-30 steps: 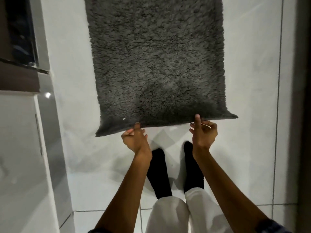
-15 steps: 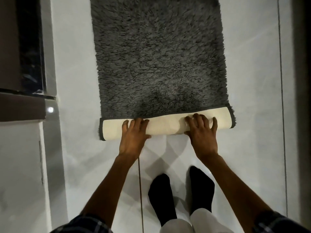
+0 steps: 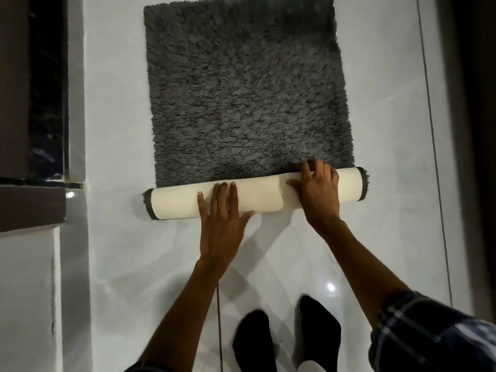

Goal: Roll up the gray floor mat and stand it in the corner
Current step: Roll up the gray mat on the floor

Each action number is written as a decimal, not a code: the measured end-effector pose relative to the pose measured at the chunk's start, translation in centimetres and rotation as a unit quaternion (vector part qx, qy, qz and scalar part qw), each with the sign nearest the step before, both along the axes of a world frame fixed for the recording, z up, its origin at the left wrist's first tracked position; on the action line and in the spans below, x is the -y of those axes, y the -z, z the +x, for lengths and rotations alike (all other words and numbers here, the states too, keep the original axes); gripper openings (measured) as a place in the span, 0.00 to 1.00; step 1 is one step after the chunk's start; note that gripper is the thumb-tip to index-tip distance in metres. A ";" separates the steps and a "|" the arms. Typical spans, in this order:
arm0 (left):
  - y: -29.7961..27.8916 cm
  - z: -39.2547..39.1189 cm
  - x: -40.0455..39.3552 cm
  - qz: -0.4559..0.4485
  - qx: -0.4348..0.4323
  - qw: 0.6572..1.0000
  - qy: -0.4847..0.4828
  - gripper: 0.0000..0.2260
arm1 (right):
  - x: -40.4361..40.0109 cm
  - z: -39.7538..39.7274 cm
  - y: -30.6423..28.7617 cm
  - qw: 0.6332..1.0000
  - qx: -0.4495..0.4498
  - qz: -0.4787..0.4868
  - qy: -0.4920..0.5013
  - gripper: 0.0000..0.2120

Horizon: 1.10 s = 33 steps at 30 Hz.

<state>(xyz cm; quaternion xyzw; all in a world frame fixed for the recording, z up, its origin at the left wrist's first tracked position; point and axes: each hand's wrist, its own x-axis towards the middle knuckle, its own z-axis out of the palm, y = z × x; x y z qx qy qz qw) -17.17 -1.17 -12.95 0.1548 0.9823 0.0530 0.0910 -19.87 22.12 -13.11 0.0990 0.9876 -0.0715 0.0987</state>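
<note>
With my left hand (image 3: 221,210) and right hand (image 3: 318,187) pressed flat and unclenched on the cream-backed roll (image 3: 174,201) at mid-frame, the gray floor mat (image 3: 247,89) above lay mostly unrolled, and uneven pushing risked a crooked, telescoping roll.

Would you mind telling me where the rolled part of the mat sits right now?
In the head view, the cream roll lies across the mat's near edge on the white floor, under the left hand and right hand.
</note>
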 end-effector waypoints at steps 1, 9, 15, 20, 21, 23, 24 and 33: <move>0.2 0.1 -0.1 -0.008 0.027 1.000 0.006 0.36 | 0.3 0.1 -0.2 1.000 -0.028 -0.010 -0.008 0.17; 0.7 -6.6 -0.6 -0.021 0.103 0.994 0.008 0.44 | 1.9 3.7 -0.9 0.982 0.040 -0.016 -0.185 0.35; -0.9 -6.4 -0.6 0.004 0.052 0.997 0.048 0.35 | 1.3 -1.4 -0.9 0.980 0.085 -0.010 -0.182 0.43; -0.9 -8.8 -1.0 -0.042 0.052 0.991 0.120 0.35 | 0.3 -9.5 -0.8 0.981 0.084 -0.031 -0.174 0.43; -0.8 -10.5 -1.3 -0.045 0.052 0.991 0.114 0.35 | 0.1 -11.1 -1.0 0.981 0.080 -0.034 -0.171 0.43; -0.7 -14.0 -2.1 -0.050 0.063 0.991 0.105 0.36 | -0.3 -13.3 -2.0 0.983 0.066 -0.044 -0.162 0.42; -0.7 -15.8 -2.4 -0.052 0.074 0.991 0.094 0.37 | -0.5 -14.0 -2.6 0.985 0.054 -0.054 -0.157 0.41; -2.6 -26.6 -4.2 -0.064 0.111 0.991 0.040 0.39 | -0.8 -14.0 -3.8 0.977 0.077 -0.030 -0.195 0.41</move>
